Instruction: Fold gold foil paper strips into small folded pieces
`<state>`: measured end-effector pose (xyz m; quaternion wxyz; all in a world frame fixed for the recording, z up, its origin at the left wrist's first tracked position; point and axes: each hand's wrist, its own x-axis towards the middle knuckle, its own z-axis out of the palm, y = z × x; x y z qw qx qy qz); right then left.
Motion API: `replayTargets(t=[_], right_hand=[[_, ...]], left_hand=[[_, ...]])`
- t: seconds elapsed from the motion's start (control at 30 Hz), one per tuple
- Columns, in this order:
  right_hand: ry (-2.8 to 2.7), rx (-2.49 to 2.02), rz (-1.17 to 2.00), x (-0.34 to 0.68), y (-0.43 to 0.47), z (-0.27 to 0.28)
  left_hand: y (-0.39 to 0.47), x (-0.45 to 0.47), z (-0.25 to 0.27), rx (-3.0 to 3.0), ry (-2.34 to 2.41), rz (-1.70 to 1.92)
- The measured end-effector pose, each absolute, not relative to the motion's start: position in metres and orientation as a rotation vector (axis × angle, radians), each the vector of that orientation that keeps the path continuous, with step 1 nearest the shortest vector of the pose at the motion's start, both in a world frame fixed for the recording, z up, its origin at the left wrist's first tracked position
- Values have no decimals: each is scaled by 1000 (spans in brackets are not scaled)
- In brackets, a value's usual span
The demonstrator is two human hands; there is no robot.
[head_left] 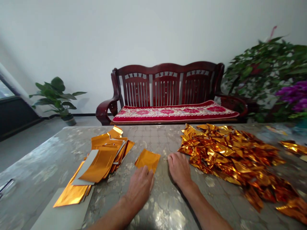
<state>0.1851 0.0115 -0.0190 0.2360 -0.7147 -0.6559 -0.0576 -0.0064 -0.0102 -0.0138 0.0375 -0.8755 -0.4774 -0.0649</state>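
A small sheet of gold foil paper (148,158) lies on the table just left of centre, its near edge under the fingers of my left hand (141,182). Those fingers are closed on it, and the thumb is mostly hidden. My right hand (179,168) rests on the table to the right of the sheet, fingers curled together, with nothing visible in them. It sits close to the left end of a large heap of folded gold foil pieces (223,150). On the left, a loose stack of flat gold foil sheets (102,163) is fanned out, some with the grey back showing.
The table (153,135) has a patterned, shiny cover. A pale grey board (64,210) lies under the stack's near end. Clear plastic (275,131) lies at the back right. Beyond stand a wooden bench (168,68), a potted plant (56,95) and leafy plants (266,70).
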Motion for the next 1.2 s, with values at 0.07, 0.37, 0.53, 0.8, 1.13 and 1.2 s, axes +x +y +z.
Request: replayTargets(t=[0.07, 0.37, 0.53, 0.8, 1.13, 1.2], right_hand=[[-1824, -1941, -135, 180, 9, -17], [-1945, -1828, 24, 152, 6, -18], [-2088, -1683, 89, 155, 4, -15], [-2177, -1541, 134, 154, 5, -21], [-2136, -1495, 175, 156, 2, -20], [-2115, -1476, 191, 155, 2, -20]], left_hand=[[-12, -1, -14, -2723, -1494, -200], [3, -9, -12, -2868, -1672, -503], [32, -18, -9, -2644, -1747, -734], [39, -24, -3, -2762, -2029, -425], [50, -39, 3, -2851, -2177, -322], [51, -39, 3, -2891, -2184, -394]])
